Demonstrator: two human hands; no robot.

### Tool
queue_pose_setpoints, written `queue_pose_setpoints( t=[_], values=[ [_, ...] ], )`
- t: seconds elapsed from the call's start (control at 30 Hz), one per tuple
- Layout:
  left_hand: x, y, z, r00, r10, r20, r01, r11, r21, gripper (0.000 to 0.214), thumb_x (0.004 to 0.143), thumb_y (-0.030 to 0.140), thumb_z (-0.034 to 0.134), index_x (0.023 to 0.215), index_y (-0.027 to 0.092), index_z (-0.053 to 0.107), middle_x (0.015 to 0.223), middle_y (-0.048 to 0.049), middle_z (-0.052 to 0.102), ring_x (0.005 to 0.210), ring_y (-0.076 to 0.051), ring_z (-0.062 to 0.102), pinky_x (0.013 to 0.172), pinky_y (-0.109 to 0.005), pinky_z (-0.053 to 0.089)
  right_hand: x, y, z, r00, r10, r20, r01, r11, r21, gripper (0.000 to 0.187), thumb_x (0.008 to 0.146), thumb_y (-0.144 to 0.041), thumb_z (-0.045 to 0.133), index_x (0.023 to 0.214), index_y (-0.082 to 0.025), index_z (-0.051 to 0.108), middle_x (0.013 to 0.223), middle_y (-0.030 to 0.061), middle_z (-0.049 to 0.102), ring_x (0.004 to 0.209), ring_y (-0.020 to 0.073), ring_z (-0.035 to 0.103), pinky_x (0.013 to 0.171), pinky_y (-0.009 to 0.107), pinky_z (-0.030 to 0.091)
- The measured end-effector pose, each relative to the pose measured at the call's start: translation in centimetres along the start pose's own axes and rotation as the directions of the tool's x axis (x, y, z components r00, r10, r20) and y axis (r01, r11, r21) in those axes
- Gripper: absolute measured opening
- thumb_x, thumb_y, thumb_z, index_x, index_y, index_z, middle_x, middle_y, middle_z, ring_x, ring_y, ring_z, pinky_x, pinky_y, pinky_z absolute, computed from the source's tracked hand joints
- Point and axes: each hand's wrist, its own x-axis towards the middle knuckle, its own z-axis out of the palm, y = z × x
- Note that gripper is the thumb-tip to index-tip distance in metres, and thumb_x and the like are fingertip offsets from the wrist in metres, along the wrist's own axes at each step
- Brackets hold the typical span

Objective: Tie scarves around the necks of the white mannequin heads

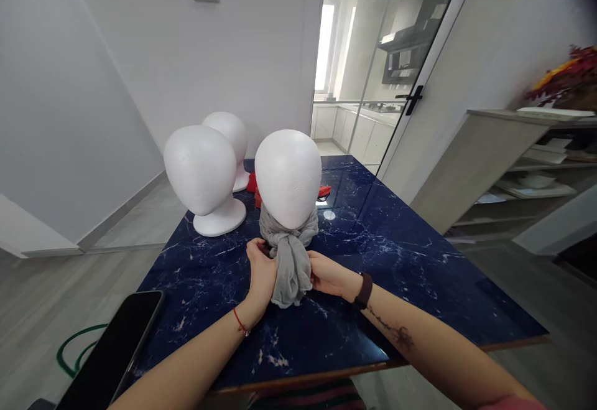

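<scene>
From here I see the grey scarf [291, 268] wrapped around the neck of the white foam head [288, 177] in front of me, upright on the blue worktop [382, 267], with a gathered end hanging down the front. My left hand [262, 268] is at the cloth's left side, my right hand [332, 275] at the hanging end's right edge; the fingers of both curl in close, but their tips are mostly hidden, so I cannot tell whether either pinches it. I'd work both sides evenly, smoothing folds gently, since a hard tug could tip the head.
</scene>
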Motion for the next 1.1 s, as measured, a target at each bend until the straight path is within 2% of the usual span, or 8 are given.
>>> queue_pose_setpoints(
  t=[0.13,0.3,0.37,0.47,0.6,0.8,0.93,1.1],
  values=[
    [0.2,0.1,0.3,0.939,-0.264,0.222,0.319,0.909,-0.268,0.048,0.067,0.018,0.065,0.102,0.022,0.033,0.088,-0.0007,0.056,0.065,-0.011,0.057,0.063,-0.027,0.049,0.3,0.6,0.1,0.995,0.048,0.089,-0.055,0.996,0.073,0.018,0.070,-0.027,0.066,0.083,-0.015,0.064,0.057,-0.0009,0.061,0.047,0.0097,0.051,0.051,0.023,0.044],
    [0.6,1.0,0.1,0.891,-0.373,0.261,0.450,0.810,-0.377,0.053,0.061,0.020,0.073,0.098,0.022,0.035,0.080,0.0006,0.061,0.055,-0.009,0.057,0.056,-0.023,0.048,0.0,0.4,0.0,1.000,0.016,-0.011,-0.018,0.988,-0.154,0.021,0.069,-0.034,0.066,0.073,-0.014,0.061,0.058,-0.0001,0.059,0.049,0.0098,0.049,0.048,0.022,0.040],
    [0.7,1.2,0.0,0.896,-0.380,0.230,0.440,0.828,-0.346,0.052,0.059,0.023,0.074,0.095,0.021,0.037,0.074,0.0023,0.061,0.052,-0.008,0.056,0.053,-0.022,0.046,-0.3,-0.2,-0.2,0.979,-0.161,-0.121,0.110,0.931,-0.348,0.022,0.069,-0.035,0.066,0.066,-0.015,0.058,0.057,-0.0015,0.055,0.051,0.0095,0.046,0.048,0.021,0.038],
    [0.8,0.9,-0.2,0.922,-0.325,0.209,0.373,0.891,-0.258,0.044,0.058,0.025,0.073,0.089,0.020,0.041,0.065,0.0054,0.057,0.049,-0.008,0.053,0.049,-0.020,0.042,-0.7,-1.3,-0.4,0.882,-0.417,-0.219,0.281,0.840,-0.464,0.027,0.075,-0.042,0.059,0.066,-0.017,0.053,0.061,-0.0025,0.051,0.056,0.0102,0.045,0.052,0.022,0.039],
    [1.0,0.3,-0.5,0.952,-0.140,0.272,0.174,0.979,-0.104,0.030,0.060,0.022,0.068,0.081,0.019,0.046,0.065,0.0048,0.057,0.051,-0.009,0.051,0.052,-0.020,0.039,-0.9,-1.5,-0.2,0.910,-0.375,-0.176,0.299,0.888,-0.349,0.032,0.081,-0.052,0.049,0.085,-0.020,0.050,0.072,-0.0021,0.055,0.063,0.0118,0.051,0.061,0.025,0.044],
    [1.7,0.2,-1.2,0.962,0.015,0.273,-0.028,0.999,0.046,0.026,0.061,0.012,0.056,0.085,0.018,0.054,0.075,0.0014,0.061,0.065,-0.013,0.055,0.063,-0.023,0.040,-0.3,-0.2,-0.4,0.831,-0.547,-0.105,0.385,0.701,-0.600,0.039,0.069,-0.029,0.066,0.104,-0.021,0.050,0.090,0.0000,0.060,0.082,0.0165,0.055,0.074,0.028,0.043],
    [3.2,-0.8,-1.7,0.982,-0.006,0.188,0.001,1.000,0.025,0.022,0.060,0.014,0.054,0.081,0.019,0.055,0.071,0.0029,0.058,0.063,-0.012,0.051,0.061,-0.022,0.039,-0.1,-0.7,-0.8,0.780,-0.608,-0.149,0.407,0.674,-0.617,0.020,0.074,-0.026,0.053,0.092,-0.019,0.060,0.084,0.0001,0.060,0.078,0.0161,0.053,0.072,0.026,0.041],
    [5.1,-1.8,-2.4,0.992,-0.101,0.080,0.108,0.991,-0.084,0.010,0.060,0.018,0.050,0.068,0.017,0.055,0.059,0.0046,0.051,0.055,-0.010,0.045,0.052,-0.020,0.035,0.4,-1.2,-1.6,0.728,-0.633,-0.264,0.431,0.721,-0.543,0.022,0.077,-0.033,0.053,0.089,-0.017,0.063,0.083,0.0024,0.062,0.076,0.0165,0.053,0.069,0.026,0.041]
  ],
)
